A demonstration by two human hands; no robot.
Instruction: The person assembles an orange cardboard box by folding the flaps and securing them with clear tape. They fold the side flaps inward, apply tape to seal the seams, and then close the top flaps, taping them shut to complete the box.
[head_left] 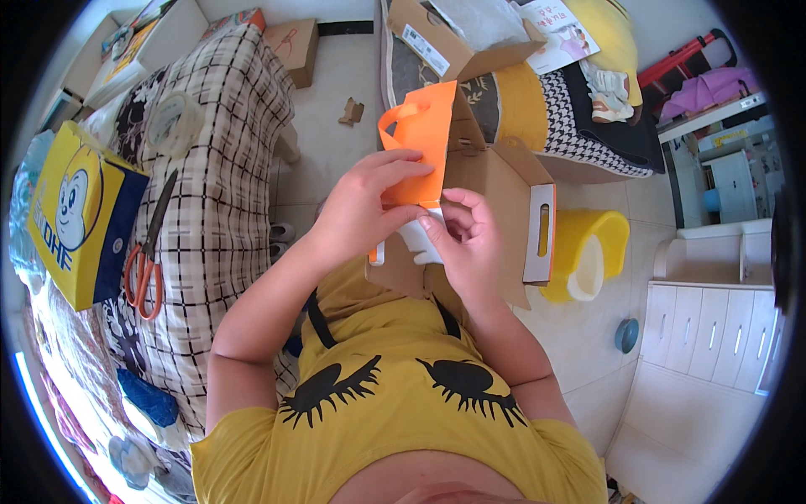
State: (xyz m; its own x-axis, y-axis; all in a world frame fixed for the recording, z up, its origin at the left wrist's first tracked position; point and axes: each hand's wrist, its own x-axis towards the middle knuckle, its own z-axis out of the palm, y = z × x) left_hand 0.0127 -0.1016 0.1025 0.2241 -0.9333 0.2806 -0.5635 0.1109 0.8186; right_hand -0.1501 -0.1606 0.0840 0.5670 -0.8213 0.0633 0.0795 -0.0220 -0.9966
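An unfolded cardboard box (pixel 495 197), brown inside with orange and white outer faces, rests over my lap. Its orange flap (pixel 424 139) stands up and carries an orange ribbon handle (pixel 388 126). My left hand (pixel 365 197) grips this flap, fingers laid across its face and thumb at its lower edge. Close by, my right hand (pixel 470 248) pinches the box at the white part (pixel 426 239) below the flap, its fingers curled. The two thumbs almost meet there. A white side flap (pixel 539 231) with a slotted handle hole sticks out to the right.
On the left, a checked cloth-covered table (pixel 218 168) bears orange-handled scissors (pixel 144 269), a tape roll (pixel 175 124) and a yellow-blue box (pixel 80 218). A yellow potty seat (pixel 600 244) stands at right. Ahead, a sofa (pixel 579 151) holds another open carton (pixel 457 42).
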